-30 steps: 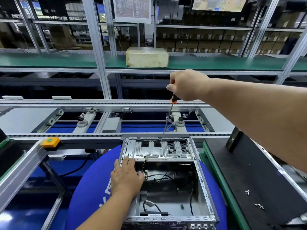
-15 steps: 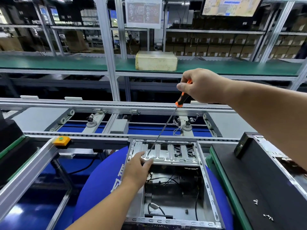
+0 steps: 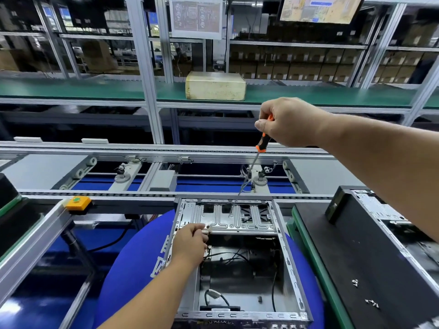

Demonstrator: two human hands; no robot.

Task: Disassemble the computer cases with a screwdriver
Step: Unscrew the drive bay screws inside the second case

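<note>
The case [image 3: 240,255] sits open-topped on a blue pad [image 3: 128,276], bare metal with loose cables inside. Right hand [image 3: 288,122] grips the screwdriver [image 3: 261,144] above its far end; left hand [image 3: 190,244] pinches something small at the bracket [image 3: 228,219], can't tell what. The tip's blurry.

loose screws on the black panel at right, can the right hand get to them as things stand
Probably yes, though not freely: the loose screws lie uncovered on the black panel under that arm, but the right hand grips the screwdriver.

An open computer case [image 3: 237,257] is carried on a round blue pad [image 3: 133,269]; loose screws [image 3: 371,302] are scattered over a black mat [image 3: 344,252].
</note>
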